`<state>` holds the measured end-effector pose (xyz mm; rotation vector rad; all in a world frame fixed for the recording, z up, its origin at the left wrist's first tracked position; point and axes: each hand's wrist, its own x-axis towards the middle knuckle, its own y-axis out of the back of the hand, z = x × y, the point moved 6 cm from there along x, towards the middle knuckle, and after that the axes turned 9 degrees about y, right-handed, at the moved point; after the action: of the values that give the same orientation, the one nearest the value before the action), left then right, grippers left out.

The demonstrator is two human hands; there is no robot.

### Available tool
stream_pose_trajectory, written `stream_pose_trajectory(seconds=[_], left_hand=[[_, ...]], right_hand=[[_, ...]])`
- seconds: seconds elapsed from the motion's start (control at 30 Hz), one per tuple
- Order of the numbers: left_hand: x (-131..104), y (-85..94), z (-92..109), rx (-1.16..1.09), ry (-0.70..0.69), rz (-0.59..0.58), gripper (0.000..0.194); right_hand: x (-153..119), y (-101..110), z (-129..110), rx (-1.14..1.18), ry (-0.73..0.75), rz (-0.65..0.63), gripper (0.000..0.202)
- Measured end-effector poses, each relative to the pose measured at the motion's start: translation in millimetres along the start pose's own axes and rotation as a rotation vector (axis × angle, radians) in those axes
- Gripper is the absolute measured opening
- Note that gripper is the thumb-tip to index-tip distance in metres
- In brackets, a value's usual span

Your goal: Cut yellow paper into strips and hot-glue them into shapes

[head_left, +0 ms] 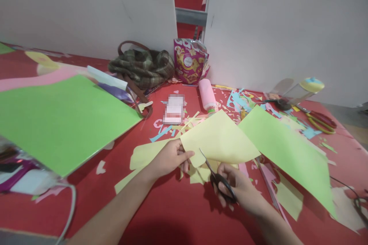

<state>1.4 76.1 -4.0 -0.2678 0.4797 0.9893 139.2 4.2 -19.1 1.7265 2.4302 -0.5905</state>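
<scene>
A sheet of pale yellow paper (220, 138) is held up off the red table by my left hand (172, 157), its thumb pressed on the paper's left corner. In my right hand (235, 187) is a pair of scissors (222, 187) with black handles, fingers wrapped through the loops. The blades point up and left and lie at the lower left edge of the sheet, near my left thumb. Under the sheet are more yellow paper strips (148, 155) and offcuts. How wide the blades stand apart is hard to make out.
Large green sheets lie left (69, 122) and right (290, 157) of my hands. Behind are a plaid bag (143, 65), a purple snack pouch (189, 61), a pink bottle (207, 93) and a blurred-out pale rectangle (174, 109). At right, red-and-yellow-handled scissors (320, 120) sit among scraps.
</scene>
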Motion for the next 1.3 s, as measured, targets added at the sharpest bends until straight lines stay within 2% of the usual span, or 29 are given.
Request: stream_pose_trajectory(seconds=[0.3, 0.67, 1.1, 1.3], left_hand=[[1.1, -0.3, -2.0, -0.003, 0.006, -0.025, 0.012], [-0.4, -4.3, -1.7, 0.02, 0.03, -0.042, 0.015], [-4.0, -13.9, -1.6, 0.038, 0.001, -0.127, 0.014], [-3.2, -16.4, -3.8, 0.032, 0.012, -0.128, 0.016]], right_hand=[[1.9, 4.6, 5.0, -0.013, 0.019, 0.004, 0.035], [-2.0, 2.1, -0.6, 0.012, 0.038, -0.06, 0.031], [-0.4, 2.8, 6.7, 0.022, 0.044, -0.047, 0.03], [-0.6, 0.0, 6.7, 0.048, 0.039, -0.029, 0.03]])
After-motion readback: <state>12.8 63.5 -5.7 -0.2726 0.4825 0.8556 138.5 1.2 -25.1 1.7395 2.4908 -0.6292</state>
